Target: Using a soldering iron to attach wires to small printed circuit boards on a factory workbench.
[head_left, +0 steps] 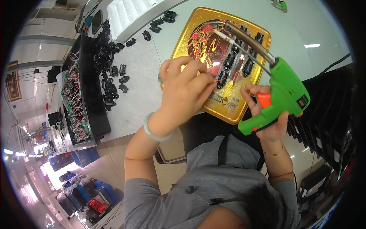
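Observation:
My right hand (275, 133) grips a green soldering gun (286, 87) with an orange trigger; its long metal tube and thinner white-tipped rod reach left over a golden tray (233, 115). My left hand (182, 88) is closed at the tray's left side, fingertips pinched at a thin red wire (220, 80). That wire lies against a small black plastic housing (222, 84), the nearest of several set in rows on the tray. Part of the rows is hidden under the gun's tube. The left fingers cover most of what they pinch.
Left on the table, many loose black housings (108, 51) lie in a heap beside a black bin (97, 118) of wired green circuit boards (74, 89). A white foam tray (131, 17) sits at the back. Black racks (324, 110) stand at the right; a small green tool (281, 5) lies far right.

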The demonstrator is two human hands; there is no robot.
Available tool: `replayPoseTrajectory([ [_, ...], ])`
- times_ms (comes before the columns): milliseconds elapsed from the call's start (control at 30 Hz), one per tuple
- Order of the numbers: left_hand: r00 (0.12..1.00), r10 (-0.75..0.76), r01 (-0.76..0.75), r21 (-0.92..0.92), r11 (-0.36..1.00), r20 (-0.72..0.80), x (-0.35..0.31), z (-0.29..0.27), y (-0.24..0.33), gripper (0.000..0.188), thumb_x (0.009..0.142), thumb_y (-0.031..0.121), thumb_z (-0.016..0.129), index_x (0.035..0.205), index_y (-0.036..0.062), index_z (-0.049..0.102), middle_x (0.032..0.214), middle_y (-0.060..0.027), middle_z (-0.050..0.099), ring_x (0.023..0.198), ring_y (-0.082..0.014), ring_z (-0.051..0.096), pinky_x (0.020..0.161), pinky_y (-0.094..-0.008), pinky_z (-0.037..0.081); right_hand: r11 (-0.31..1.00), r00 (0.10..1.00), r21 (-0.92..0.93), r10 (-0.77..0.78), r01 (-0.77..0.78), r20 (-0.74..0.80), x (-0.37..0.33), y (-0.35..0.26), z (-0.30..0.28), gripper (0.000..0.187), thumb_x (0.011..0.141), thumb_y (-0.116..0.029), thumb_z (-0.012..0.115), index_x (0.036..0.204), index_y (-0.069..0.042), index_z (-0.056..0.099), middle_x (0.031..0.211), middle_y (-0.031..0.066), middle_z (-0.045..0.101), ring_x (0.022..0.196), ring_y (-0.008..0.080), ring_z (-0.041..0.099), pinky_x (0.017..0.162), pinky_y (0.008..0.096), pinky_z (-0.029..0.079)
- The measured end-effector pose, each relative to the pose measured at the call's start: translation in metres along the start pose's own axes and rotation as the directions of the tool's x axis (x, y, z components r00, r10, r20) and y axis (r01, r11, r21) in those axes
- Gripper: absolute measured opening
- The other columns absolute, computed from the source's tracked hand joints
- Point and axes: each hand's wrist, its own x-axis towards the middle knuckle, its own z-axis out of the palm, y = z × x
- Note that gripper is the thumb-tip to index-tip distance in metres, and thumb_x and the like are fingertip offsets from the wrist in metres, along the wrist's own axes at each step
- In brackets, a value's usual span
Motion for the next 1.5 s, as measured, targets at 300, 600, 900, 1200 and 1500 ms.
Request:
replayPoseTrajectory([
  [300,0.986,-0.146,0.158,0.176,0.972,-0.081,-0.026,0.006,0.027,0.011,0.065,0.010,0.059,0.075,0.0138,0.055,0.076,0.0037,0.053,0.082,-0.0152,0.048,0.089,-0.0414,0.023,0.970,0.983,-0.159,0.181,-0.185,-0.038,-0.028,-0.036,-0.017,0.075,0.075,-0.060,0.050,0.118,0.001,0.039,0.109,0.0136,0.045,0.107,0.0265,0.044,0.095,0.0442,0.036],
  [600,0.948,-0.264,0.285,0.100,0.953,-0.176,-0.027,0.018,0.029,0.013,0.064,0.012,0.067,0.074,0.0133,0.058,0.078,0.0030,0.057,0.091,-0.0207,0.048,0.093,-0.0459,0.017,0.847,0.983,-0.499,0.173,-0.180,-0.061,-0.050,-0.064,-0.037,0.075,0.073,-0.067,0.045,0.101,0.002,0.049,0.092,0.0117,0.051,0.082,0.0192,0.047,0.063,0.0275,0.041],
  [900,0.937,-0.317,0.326,0.038,0.945,-0.148,-0.024,0.021,0.031,0.013,0.064,0.013,0.066,0.068,0.0118,0.054,0.080,0.0047,0.058,0.093,-0.0217,0.045,0.092,-0.0528,0.014,0.877,0.983,-0.445,0.144,-0.182,-0.118,-0.051,-0.054,-0.041,0.074,0.076,-0.067,0.037,0.099,0.002,0.046,0.079,0.0090,0.047,0.070,0.0185,0.047,0.059,0.0279,0.040],
  [1200,0.938,-0.335,0.338,0.015,0.941,-0.083,-0.023,0.019,0.028,0.012,0.064,0.013,0.066,0.073,0.0124,0.058,0.082,0.0039,0.061,0.093,-0.0224,0.047,0.093,-0.0514,0.016,0.875,0.976,-0.432,0.188,-0.218,-0.111,-0.051,-0.054,-0.044,0.074,0.077,-0.065,0.039,0.106,0.003,0.044,0.084,0.0091,0.048,0.071,0.0185,0.049,0.061,0.0286,0.041],
  [1500,0.938,-0.342,0.343,0.021,0.939,-0.053,-0.022,0.018,0.028,0.014,0.065,0.015,0.066,0.079,0.0127,0.062,0.082,0.0033,0.061,0.092,-0.0221,0.047,0.095,-0.0486,0.016,0.869,0.971,-0.436,0.200,-0.236,-0.128,-0.052,-0.054,-0.043,0.072,0.077,-0.062,0.044,0.105,0.003,0.045,0.082,0.0091,0.048,0.070,0.0187,0.048,0.060,0.0280,0.040],
])
